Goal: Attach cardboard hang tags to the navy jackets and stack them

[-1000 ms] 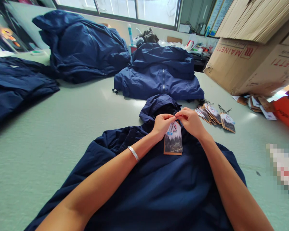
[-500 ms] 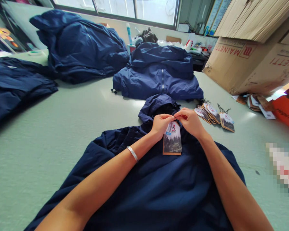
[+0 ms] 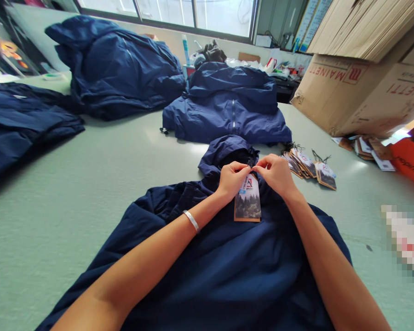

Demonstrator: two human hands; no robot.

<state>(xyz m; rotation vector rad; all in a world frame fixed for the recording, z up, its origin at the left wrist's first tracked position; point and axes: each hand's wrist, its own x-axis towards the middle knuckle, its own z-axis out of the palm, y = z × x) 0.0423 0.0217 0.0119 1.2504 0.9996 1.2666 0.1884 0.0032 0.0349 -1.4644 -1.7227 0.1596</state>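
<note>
1. Your left hand (image 3: 232,180) pinches a dark cord (image 3: 250,162).
2. Just below, between your hands, lies the hang tag (image 3: 247,202): likely light, stiff card; hold its edges. The jacket (image 3: 214,271) beneath looks soft, slippery.
3. Your right hand (image 3: 275,177) pinches there too.

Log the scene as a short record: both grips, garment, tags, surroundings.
Left grip: pinched at the top of the hang tag
Right grip: pinched there too, close to the left
Hooded garment: navy, spread on the table, hood at the far end
Spare tags: on the table, beyond the right grip
Beyond: navy garment with a zip; carton at right
</note>
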